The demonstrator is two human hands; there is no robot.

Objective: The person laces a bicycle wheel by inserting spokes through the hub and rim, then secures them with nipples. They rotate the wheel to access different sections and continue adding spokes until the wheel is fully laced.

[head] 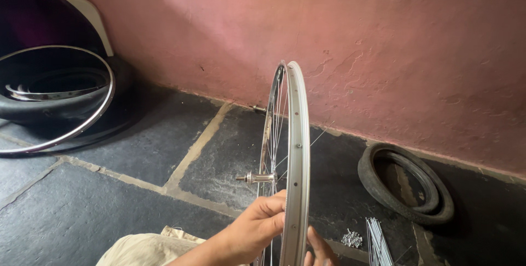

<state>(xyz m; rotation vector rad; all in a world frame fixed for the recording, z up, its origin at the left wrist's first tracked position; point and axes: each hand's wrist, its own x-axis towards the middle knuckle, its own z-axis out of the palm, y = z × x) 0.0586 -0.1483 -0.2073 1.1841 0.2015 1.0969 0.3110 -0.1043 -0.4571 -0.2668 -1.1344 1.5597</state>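
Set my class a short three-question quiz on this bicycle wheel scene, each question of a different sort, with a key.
1. True or false: the wheel rim stands upright, seen edge-on.
2. What lies on the floor by the wall, right of the rim? A) a loose tyre B) a bucket C) a chain
3. Fill in: the left hand grips the rim near its ____ end.

Key: 1 true; 2 A, the tyre; 3 lower. The right hand touches the rim's other side.

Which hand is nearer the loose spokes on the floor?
Right. The right hand is just right of the wheel rim, close to the loose spokes; the left hand is across the rim, farther.
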